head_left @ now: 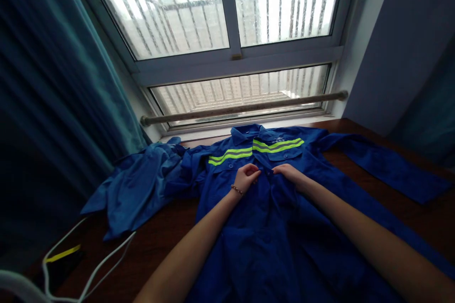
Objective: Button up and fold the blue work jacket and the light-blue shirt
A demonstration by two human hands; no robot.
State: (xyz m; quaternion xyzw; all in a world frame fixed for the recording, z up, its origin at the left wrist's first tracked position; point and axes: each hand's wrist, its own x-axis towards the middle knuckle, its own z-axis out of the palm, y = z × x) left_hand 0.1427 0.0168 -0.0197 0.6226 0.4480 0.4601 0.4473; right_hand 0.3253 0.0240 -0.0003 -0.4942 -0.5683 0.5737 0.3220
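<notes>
A blue work jacket [241,213] with yellow-green reflective stripes lies spread out front side up, its collar toward the window. My left hand [246,177] pinches the edge of the front opening just below the chest stripe. Close by, my right hand [289,175] pinches the other front edge. The two edges stand slightly apart between my fingertips. A beaded bracelet circles my left wrist. One sleeve [394,165] stretches out to the right; the other is bunched at the left.
A lighter blue garment [138,184] lies crumpled at the left of the brown wooden surface [156,251]. White cables [95,272] and a yellow-edged dark object [64,253] are at the lower left. Behind are a rail [245,110], a barred window and a curtain [53,80].
</notes>
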